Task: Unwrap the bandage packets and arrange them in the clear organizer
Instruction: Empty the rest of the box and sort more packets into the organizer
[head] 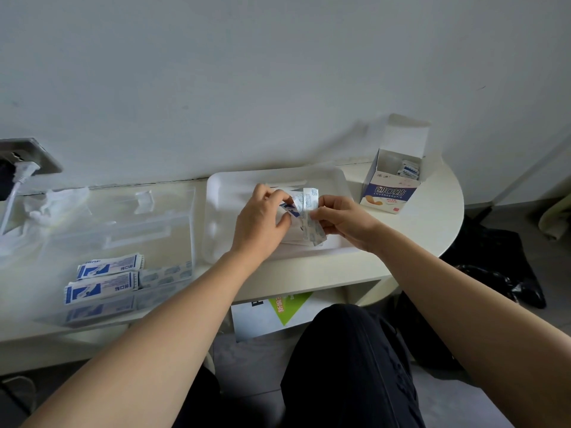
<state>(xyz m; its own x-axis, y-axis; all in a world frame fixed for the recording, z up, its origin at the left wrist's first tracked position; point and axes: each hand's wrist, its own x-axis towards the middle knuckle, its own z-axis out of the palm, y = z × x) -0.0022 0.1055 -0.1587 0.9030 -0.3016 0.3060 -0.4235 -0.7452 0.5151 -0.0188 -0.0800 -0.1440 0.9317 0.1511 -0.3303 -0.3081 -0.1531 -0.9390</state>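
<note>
Over the white tray my left hand grips a blue-and-white bandage packet. My right hand pinches a bunch of individual bandage strips that stick out of the packet. The clear organizer stands on the table to the left. Two wrapped blue-and-white packets lie in its near compartments, with loose bandage strips beside them. An open bandage box with more packets inside stands to the right of the tray.
Crumpled clear plastic wrap lies at the organizer's far left. A wall socket with a white plug is at the left edge. A green-and-white box sits on the shelf below. A black bag lies on the floor at right.
</note>
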